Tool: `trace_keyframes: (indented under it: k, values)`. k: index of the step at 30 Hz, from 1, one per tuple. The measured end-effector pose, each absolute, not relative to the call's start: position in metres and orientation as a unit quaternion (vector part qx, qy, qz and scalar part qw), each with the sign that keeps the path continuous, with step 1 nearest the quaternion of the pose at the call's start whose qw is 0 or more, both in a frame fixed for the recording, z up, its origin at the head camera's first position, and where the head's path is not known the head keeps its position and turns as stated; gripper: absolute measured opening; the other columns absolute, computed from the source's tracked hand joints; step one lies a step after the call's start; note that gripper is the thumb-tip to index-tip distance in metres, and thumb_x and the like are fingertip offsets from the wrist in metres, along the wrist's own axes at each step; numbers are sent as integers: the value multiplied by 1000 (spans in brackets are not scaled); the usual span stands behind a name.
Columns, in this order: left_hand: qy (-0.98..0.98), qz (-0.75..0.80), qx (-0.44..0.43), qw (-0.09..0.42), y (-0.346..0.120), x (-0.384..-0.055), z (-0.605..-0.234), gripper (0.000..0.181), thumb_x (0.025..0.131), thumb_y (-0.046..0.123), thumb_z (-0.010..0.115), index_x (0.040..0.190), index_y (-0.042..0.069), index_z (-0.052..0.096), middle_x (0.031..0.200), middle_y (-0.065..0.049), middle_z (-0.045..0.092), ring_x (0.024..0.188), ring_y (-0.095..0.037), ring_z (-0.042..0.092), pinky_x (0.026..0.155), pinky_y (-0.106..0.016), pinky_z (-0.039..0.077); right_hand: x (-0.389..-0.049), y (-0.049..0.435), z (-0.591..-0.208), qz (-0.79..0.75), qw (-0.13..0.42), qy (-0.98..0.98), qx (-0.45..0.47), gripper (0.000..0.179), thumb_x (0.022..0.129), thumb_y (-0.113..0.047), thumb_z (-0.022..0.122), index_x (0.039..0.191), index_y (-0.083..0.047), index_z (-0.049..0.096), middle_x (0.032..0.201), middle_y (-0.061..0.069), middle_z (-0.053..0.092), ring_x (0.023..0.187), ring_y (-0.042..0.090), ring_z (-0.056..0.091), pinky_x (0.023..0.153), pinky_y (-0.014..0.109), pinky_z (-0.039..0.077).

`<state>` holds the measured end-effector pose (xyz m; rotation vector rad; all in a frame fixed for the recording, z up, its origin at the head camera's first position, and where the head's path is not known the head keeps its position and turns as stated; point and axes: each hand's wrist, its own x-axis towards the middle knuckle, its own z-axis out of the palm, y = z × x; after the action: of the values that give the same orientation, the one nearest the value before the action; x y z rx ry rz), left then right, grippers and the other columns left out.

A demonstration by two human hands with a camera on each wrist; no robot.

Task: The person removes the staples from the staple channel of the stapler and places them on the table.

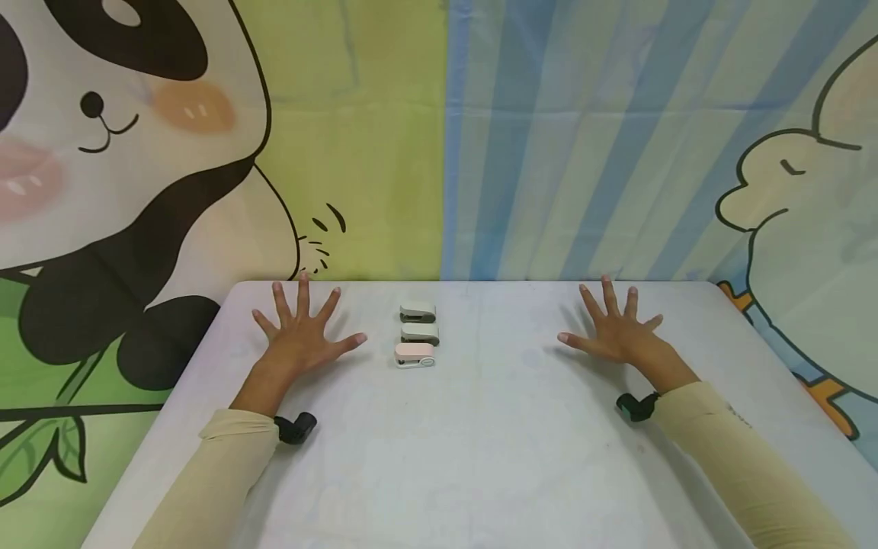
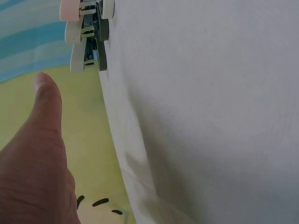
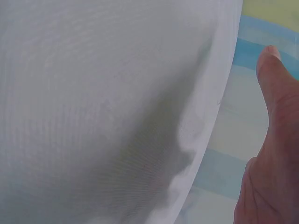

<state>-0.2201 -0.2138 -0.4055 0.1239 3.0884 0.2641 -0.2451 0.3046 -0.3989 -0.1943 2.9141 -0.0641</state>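
Observation:
Three small staplers stand in a column left of the table's middle: a pink one (image 1: 414, 352) nearest me, a white one with a grey base (image 1: 420, 332) behind it, and a similar white stapler (image 1: 417, 311) farthest back. To their left, my left hand (image 1: 299, 341) is spread wide, thumb toward the staplers, touching none of them. My right hand (image 1: 620, 337), also with fingers spread, is well to the right of the staplers and holds nothing. The left wrist view shows the left thumb (image 2: 46, 112) apart from the pink stapler (image 2: 70, 10) and the others. Only the right hand's thumb side (image 3: 280, 116) appears in the right wrist view.
A white-covered table (image 1: 466, 457) lies beneath both hands, its back edge against a cartoon-printed curtain (image 1: 384, 152). A black wrist camera (image 1: 296, 428) is strapped on the left wrist, another black camera (image 1: 636, 407) on the right.

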Motion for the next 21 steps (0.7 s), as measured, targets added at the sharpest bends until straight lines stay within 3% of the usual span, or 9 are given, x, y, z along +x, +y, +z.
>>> trace_keyframes:
  k: [2,6,9,12,16,21]
  values:
    - [996,80,42,24,-213,-220,-405,108,75,91,33,157,23,16,153,-18,-33,128,-48,-39,86,-76,-22,-246,304,-398,-21,108,992,-69,111,79,-88,32,155,-20,-11,155,22,-25,132,61,-20,80,87,-4]
    - [995,76,51,40,-206,-219,-403,109,73,92,32,155,20,25,156,-27,-15,134,-50,-29,89,-74,-23,-247,301,-397,-22,106,991,-82,110,80,-86,33,157,-15,-1,156,29,-4,133,64,-5,85,85,-1]
    - [994,82,62,42,-200,-217,-399,110,73,92,34,151,15,36,156,-32,-1,136,-54,-20,92,-72,-22,-248,297,-396,-51,94,987,-117,103,86,-79,39,155,-7,15,153,32,18,134,60,17,94,80,12]
    - [992,94,79,34,-194,-213,-395,106,75,89,39,146,11,45,154,-33,10,137,-57,-11,95,-72,-20,-250,289,-397,-151,60,970,-181,76,95,-54,55,146,0,40,141,28,45,126,48,43,99,65,31]
    - [984,134,112,24,-181,-206,-394,90,80,76,55,136,6,56,148,-30,33,138,-55,13,100,-73,-9,-249,274,-404,-302,-6,925,-232,38,95,-23,66,125,0,63,116,15,67,103,30,64,87,42,50]
    - [968,197,150,41,-166,-203,-398,66,83,52,72,126,3,64,130,-18,59,127,-39,46,105,-67,14,-247,251,-413,-406,-25,888,-217,33,94,-25,66,117,-1,68,105,6,71,92,22,67,73,27,52]
